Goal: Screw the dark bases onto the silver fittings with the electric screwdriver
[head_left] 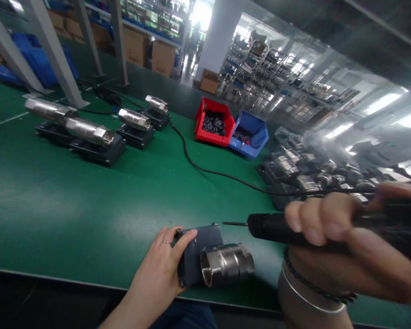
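Note:
My left hand (164, 258) is closed around the left end of a dark grey box (208, 237) with a silver metal pipe fitting (229, 264) on its side, at the table's front edge. My right hand (342, 228) is wrapped around a black electric screwdriver (270, 227), held level with its thin bit pointing left. The bit's tip is just right of the box's upper corner, apart from it. Part of the right hand is blurred.
On the green table (150, 192), several similar box-and-fitting units (96, 137) stand at the back left. A red bin (214, 121) and a blue bin (248, 135) hold small dark parts. A black cable (222, 173) crosses the table. More fittings (308, 183) are piled at right.

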A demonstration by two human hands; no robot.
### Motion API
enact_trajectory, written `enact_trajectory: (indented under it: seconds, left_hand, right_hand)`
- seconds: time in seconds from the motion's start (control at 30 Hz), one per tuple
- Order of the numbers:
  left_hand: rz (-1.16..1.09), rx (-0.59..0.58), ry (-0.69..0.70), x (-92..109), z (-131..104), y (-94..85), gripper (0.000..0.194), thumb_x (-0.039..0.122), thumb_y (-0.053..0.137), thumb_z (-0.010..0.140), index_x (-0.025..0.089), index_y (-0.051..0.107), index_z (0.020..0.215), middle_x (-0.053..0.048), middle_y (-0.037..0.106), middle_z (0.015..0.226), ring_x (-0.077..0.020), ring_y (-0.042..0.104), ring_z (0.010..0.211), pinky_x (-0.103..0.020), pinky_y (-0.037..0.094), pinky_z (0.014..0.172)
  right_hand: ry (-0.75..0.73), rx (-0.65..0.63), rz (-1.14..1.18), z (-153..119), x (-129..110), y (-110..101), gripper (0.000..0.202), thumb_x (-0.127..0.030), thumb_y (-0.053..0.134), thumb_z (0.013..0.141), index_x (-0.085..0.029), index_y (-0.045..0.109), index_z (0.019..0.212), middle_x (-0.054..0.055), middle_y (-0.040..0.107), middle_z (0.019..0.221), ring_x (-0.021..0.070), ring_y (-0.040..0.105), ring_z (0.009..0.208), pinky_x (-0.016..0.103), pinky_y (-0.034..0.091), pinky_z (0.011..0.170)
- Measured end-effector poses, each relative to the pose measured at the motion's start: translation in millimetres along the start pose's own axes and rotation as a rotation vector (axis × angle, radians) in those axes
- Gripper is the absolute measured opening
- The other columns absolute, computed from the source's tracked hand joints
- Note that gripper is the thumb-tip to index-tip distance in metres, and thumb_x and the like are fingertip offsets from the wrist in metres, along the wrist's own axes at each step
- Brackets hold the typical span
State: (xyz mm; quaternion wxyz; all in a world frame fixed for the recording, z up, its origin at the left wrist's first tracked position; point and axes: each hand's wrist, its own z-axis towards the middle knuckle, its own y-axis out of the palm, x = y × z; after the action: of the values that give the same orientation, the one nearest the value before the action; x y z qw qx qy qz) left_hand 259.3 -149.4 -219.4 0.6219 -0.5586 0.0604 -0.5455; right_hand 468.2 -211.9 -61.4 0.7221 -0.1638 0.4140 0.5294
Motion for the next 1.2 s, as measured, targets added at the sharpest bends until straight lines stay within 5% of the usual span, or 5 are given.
enact_trajectory:
  seconds: [0.1,0.63,1.1,1.2]
  left_hand:
    - [0.023,0.037,0.025,-1,-1,0.1,0.105,0.0,0.076,0.047,0.027,0.032,0.139,-0.015,0.057,0.121,-0.0356,0.063,0.107,-0.06,0.056,0.089]
    - [0.103,-0.014,0.084,-8,-10,-7.6,0.072,0.01,0.056,0.073,0.021,0.035,0.14,-0.016,0.052,0.128,-0.0303,0.057,0.119,-0.054,0.053,0.099]
    - [0.08,-0.019,0.051,-12,-10,-2.2,0.096,0.007,0.07,0.058,0.027,0.03,0.142,-0.016,0.053,0.129,-0.0313,0.06,0.116,-0.046,0.057,0.092]
    - [0.105,0.03,0.09,-23,-9,1.9,0.096,0.009,0.071,0.059,0.027,0.029,0.143,-0.014,0.057,0.127,-0.0305,0.062,0.113,-0.043,0.057,0.093]
  right_hand:
    - [-0.02,-0.056,0.108,10,17,9,0.031,-0.017,0.07,0.084,-0.023,0.061,0.113,-0.005,0.05,0.062,0.0095,0.047,0.05,0.025,0.046,0.052]
    - [0.127,-0.19,0.016,-1,25,1,0.022,-0.021,0.063,0.095,-0.026,0.051,0.112,-0.005,0.048,0.069,0.0105,0.053,0.062,0.027,0.049,0.063]
    - [0.006,-0.296,0.081,12,36,0,0.032,-0.026,0.064,0.091,-0.031,0.051,0.12,-0.008,0.044,0.062,0.009,0.044,0.047,0.022,0.042,0.049]
    - [-0.014,-0.174,-0.197,36,46,-9,0.037,-0.035,0.058,0.088,-0.028,0.044,0.122,-0.009,0.045,0.062,0.0102,0.045,0.047,0.023,0.045,0.051]
